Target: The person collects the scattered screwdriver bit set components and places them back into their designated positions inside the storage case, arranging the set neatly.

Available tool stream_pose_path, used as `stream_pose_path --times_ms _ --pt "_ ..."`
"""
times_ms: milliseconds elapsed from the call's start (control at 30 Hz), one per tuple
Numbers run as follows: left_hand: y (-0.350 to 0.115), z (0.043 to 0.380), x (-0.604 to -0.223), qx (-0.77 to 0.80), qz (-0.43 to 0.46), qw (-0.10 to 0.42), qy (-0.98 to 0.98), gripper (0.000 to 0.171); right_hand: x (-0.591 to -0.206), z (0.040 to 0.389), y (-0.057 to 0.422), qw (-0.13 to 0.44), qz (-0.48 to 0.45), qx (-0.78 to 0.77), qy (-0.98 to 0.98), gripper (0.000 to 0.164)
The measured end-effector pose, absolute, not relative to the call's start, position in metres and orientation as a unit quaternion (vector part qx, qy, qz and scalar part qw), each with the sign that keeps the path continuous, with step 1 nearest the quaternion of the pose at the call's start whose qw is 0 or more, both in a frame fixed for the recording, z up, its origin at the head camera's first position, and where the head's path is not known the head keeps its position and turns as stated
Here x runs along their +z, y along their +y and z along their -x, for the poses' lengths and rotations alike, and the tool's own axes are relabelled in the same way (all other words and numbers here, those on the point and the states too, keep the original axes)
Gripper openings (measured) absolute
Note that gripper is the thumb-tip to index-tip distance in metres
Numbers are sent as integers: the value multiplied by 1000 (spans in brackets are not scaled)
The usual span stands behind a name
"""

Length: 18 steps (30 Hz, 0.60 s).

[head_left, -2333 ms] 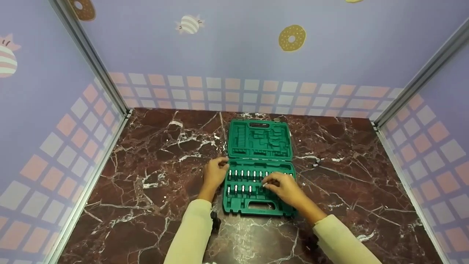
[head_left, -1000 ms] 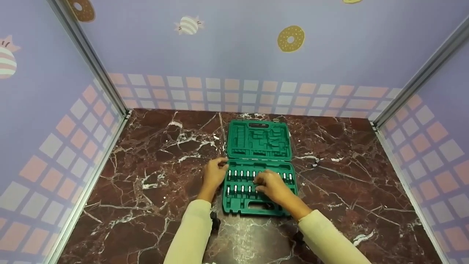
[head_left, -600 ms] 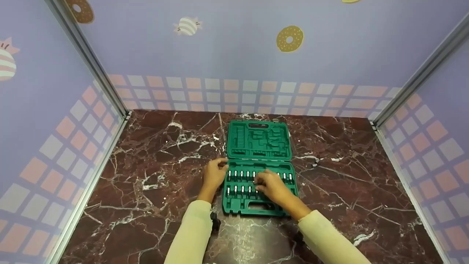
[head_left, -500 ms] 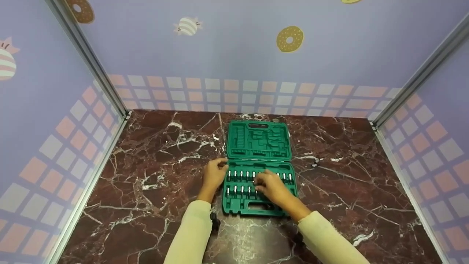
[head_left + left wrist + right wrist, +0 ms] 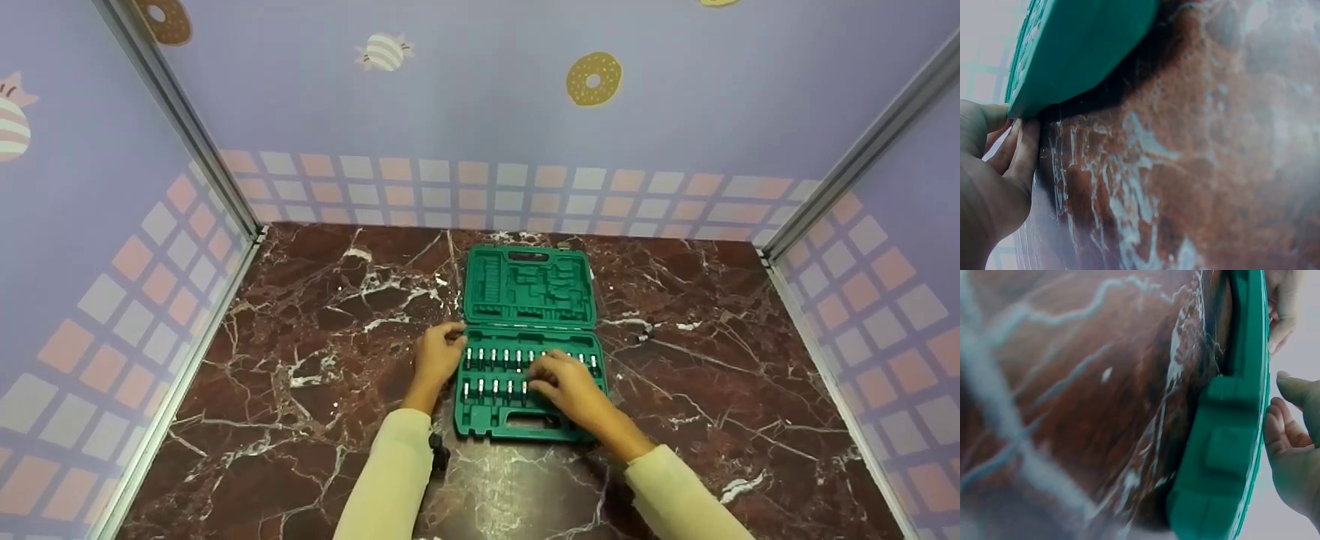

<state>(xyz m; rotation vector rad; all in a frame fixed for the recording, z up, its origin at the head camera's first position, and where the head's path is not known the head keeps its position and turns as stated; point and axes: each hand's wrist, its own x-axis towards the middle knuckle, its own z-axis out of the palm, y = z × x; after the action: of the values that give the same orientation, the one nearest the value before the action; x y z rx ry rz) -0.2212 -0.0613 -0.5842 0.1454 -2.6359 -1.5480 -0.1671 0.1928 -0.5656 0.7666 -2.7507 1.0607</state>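
Observation:
A green plastic tool case (image 5: 480, 420) lies open on the marbled table, its moulded lid (image 5: 530, 285) folded back. Small silver socket-like pieces stand in two rows in the base; the back row (image 5: 493, 358) is longer, and a front-row piece (image 5: 525, 391) stands just left of my right hand. My left hand (image 5: 439, 356) is at the case's left side near the hinge; the left wrist view has its thumb and fingers (image 5: 1027, 143) pinching the corner. My right hand (image 5: 566, 382) hovers over the base, hiding some pieces. In the right wrist view its thumb and fingers (image 5: 1278, 430) are apart, nothing visible between them.
A small dark and silver object (image 5: 645, 332) lies on the table (image 5: 337, 435) to the right of the case. Patterned purple panels (image 5: 480, 112) stand at the back and both sides.
My right hand carried a small silver piece left to the front row, stayed there, then drew back right. That row now shows one more standing piece. My left hand has stayed put.

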Motion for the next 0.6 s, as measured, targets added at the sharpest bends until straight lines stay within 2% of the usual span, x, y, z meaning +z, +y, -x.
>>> stream_pose_path --times_ms 333,600 --pt "-62 221 -585 -504 -44 49 -861 19 -563 165 236 147 -231 376 -885 22" --pt "-61 222 -585 -500 -48 48 -864 19 -565 171 274 172 -192 373 -891 26"
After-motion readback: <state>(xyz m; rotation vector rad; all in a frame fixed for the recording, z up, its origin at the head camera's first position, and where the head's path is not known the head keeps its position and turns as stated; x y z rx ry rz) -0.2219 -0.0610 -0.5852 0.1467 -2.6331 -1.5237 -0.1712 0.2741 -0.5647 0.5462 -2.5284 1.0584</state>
